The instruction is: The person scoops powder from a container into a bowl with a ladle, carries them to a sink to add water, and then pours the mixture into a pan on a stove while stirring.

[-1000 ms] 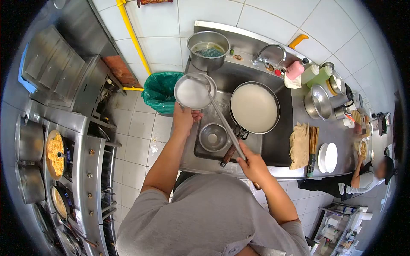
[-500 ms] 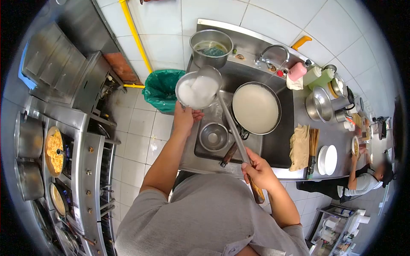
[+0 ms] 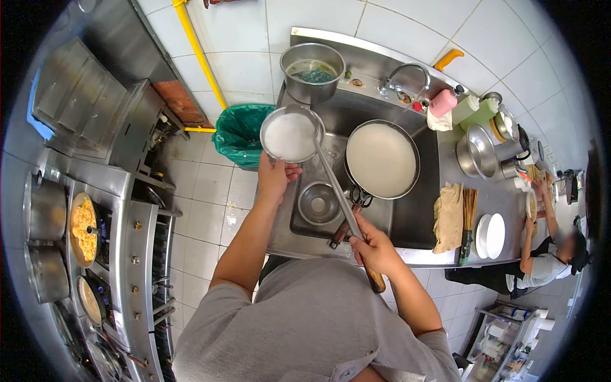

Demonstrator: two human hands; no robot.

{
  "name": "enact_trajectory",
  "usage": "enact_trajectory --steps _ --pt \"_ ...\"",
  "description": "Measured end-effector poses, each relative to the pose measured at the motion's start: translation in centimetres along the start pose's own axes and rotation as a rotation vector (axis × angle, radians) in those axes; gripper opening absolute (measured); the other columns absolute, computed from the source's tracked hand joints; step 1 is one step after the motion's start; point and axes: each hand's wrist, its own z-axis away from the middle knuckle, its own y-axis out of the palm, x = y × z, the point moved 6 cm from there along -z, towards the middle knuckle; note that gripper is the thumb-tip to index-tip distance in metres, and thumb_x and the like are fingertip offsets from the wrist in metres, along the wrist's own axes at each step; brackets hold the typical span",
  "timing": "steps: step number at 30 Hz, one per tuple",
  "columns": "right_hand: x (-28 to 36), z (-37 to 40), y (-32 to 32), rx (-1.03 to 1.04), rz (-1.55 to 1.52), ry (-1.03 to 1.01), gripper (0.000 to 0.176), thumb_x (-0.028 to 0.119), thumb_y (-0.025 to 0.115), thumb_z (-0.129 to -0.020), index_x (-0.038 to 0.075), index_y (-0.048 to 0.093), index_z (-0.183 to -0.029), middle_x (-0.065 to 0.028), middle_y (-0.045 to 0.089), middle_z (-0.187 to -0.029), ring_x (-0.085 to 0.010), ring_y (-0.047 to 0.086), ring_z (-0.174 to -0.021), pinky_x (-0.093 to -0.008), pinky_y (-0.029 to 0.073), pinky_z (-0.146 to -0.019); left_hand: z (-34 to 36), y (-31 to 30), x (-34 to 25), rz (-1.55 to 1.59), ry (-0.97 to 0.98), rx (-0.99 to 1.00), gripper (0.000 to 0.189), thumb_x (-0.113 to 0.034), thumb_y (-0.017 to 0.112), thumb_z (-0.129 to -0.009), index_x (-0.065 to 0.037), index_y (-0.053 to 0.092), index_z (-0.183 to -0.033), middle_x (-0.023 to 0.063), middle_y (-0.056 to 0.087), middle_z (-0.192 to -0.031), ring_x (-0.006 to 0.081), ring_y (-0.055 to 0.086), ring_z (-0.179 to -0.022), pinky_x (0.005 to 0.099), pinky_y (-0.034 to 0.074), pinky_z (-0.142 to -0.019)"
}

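Above sink: left hand fingers curled under steel bowl of white liquid; right hand fingers wrapped round ladle handle, scoop at bowl; best keep bowl level, ladle steady

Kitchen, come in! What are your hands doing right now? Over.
Left hand gripping bowl of white liquid by sink. Right hand shut on ladle, far end at the bowl. Pan alongside, nothing in the way.

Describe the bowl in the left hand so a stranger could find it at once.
Find the steel sink under the tiled wall. Over its left end the left hand holds a round metal bowl of white liquid. The white-filled pan beside it is larger; the small bowl below looks empty.
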Motion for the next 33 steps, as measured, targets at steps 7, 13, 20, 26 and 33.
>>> enact_trajectory --steps 7,13,20,26,33 --pt "1.5 1.6 -1.0 -0.030 -0.066 0.015 0.062 0.011 0.063 -0.096 0.010 0.038 -0.153 -0.0068 0.062 -0.069 -0.0111 0.057 -0.057 -0.0282 0.049 -0.057 -0.8 -1.5 0.6 -0.214 0.157 -0.145 0.044 -0.012 0.053 -0.099 -0.009 0.039 -0.141 0.0189 0.064 -0.107 0.0287 0.067 -0.095 0.0382 0.055 -0.075" --pt "1.7 2.8 -1.7 -0.192 0.230 -0.060 0.070 0.013 0.070 -0.090 0.013 0.040 -0.153 -0.0181 0.063 -0.071 -0.0129 0.059 -0.057 -0.0310 0.052 -0.062 2.8 1.6 -8.1 -1.139 0.801 -0.410 0.068 -0.022 0.073 -0.081 -0.010 0.048 -0.143 0.0129 0.056 -0.133 0.0332 0.043 -0.131 0.0531 0.033 -0.104" --pt "3.0 3.4 -0.8 -0.059 -0.234 -0.087 0.063 -0.005 0.057 -0.094 0.009 0.039 -0.153 -0.0020 0.057 -0.072 -0.0078 0.051 -0.052 -0.0261 0.045 -0.049 -0.3 7.7 -10.9 -1.308 1.010 -0.019 0.053 -0.028 0.079 -0.072 -0.019 0.065 -0.122 0.0016 0.063 -0.129 0.0270 0.048 -0.126 0.0523 0.031 -0.099" --pt "3.9 3.9 -0.1 0.029 -0.401 -0.059 0.064 -0.004 0.058 -0.094 0.010 0.038 -0.154 -0.0009 0.054 -0.070 -0.0082 0.052 -0.053 -0.0249 0.042 -0.049 -1.2 8.3 -10.0 -1.438 1.088 -0.015 0.038 -0.027 0.081 -0.070 -0.018 0.072 -0.106 0.0003 0.071 -0.106 0.0236 0.053 -0.116 0.0518 0.030 -0.097" --pt "3.7 4.0 -0.1 -0.057 -0.142 -0.056 0.062 0.003 0.065 -0.093 0.010 0.044 -0.151 -0.0017 0.060 -0.070 -0.0077 0.053 -0.054 -0.0249 0.045 -0.052 -2.6 7.7 -8.5 -1.492 1.088 0.000 0.021 -0.031 0.079 -0.074 -0.017 0.074 -0.089 0.0006 0.071 -0.095 0.0233 0.055 -0.111 0.0564 0.029 -0.101"
